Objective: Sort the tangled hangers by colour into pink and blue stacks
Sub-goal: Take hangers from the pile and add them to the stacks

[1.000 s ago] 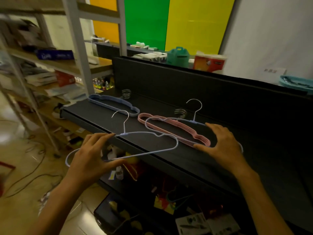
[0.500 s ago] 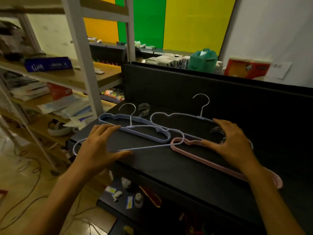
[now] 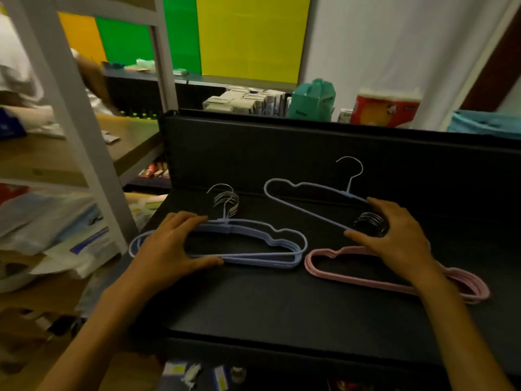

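- Resting on the blue stack (image 3: 253,246), the left hand (image 3: 169,249) has fingers spread, thumb at the lower bar; the blue hanger it carried 1 s ago now lies on top, so blue is nearly done.
- Leaning w/ its hook up on the black worktop (image 3: 253,306), one blue hanger (image 3: 304,204) is unsorted.
- Lying at right, the pink stack (image 3: 352,273) is under the right hand (image 3: 400,238), fingers spread, pressing, not pinching.
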Available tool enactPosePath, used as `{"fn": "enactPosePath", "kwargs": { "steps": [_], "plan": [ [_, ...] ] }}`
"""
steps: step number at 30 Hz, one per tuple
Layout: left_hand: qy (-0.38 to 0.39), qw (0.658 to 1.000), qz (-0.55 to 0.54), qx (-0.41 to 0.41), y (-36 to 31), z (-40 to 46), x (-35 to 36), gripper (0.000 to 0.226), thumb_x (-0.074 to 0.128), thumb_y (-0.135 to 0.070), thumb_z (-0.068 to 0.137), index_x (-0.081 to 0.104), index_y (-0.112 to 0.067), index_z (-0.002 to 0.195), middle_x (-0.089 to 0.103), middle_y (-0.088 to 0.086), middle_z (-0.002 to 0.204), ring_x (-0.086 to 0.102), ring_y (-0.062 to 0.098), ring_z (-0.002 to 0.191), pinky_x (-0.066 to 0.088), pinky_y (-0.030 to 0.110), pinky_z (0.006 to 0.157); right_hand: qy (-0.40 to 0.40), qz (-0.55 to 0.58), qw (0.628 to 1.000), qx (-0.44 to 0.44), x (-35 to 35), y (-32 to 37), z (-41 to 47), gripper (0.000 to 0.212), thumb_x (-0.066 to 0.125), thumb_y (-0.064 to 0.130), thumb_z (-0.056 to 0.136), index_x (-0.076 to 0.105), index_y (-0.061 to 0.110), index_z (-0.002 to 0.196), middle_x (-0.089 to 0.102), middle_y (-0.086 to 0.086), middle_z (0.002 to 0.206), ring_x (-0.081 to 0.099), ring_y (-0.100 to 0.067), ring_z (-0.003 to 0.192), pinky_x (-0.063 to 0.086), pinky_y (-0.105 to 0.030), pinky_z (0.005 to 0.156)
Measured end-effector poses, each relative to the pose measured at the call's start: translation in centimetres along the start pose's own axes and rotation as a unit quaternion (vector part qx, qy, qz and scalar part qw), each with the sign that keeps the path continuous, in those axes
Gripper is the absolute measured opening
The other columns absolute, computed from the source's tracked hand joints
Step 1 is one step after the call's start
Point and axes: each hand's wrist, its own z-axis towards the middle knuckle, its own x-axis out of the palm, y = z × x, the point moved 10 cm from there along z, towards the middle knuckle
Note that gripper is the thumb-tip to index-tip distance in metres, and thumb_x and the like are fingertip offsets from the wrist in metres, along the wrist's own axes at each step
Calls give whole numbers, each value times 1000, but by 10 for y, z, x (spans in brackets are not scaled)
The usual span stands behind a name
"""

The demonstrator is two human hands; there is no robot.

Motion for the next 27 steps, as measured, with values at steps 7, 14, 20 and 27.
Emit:
{"fn": "enactPosePath", "kwargs": {
  "steps": [7,14,20,27],
  "plan": [
    [52,997,-2,64,8,31,11,95,52,-79,56,34,-34,138,36,-6,138,36,14,122,38,33,100,-38,-12,997,61,-4,6,-21,85,79,44,66,41,20,138,44,-6,139,40,-23,128,38,-42,103],
    [76,992,-19,100,9,35,18,92,58,-75,59,33,-33,138,37,-7,136,39,5,114,39,21,90,-55,-27,995,76,-5,12,-35,83,79,43,66,43,19,137,46,-6,137,42,-23,126,41,-42,101],
    [81,992,-14,93,11,35,17,90,62,-72,62,35,-32,137,38,-7,135,41,7,113,42,23,90,-49,-25,996,76,-2,21,-39,84,79,41,67,41,21,138,43,-6,140,40,-24,127,40,-42,100],
    [51,995,12,85,8,27,16,92,56,-78,62,35,-30,138,40,-6,134,44,8,113,42,23,90,-42,-26,996,78,-1,18,-40,84,79,41,67,40,23,139,42,-6,141,39,-24,128,40,-44,100]
  ]
}}
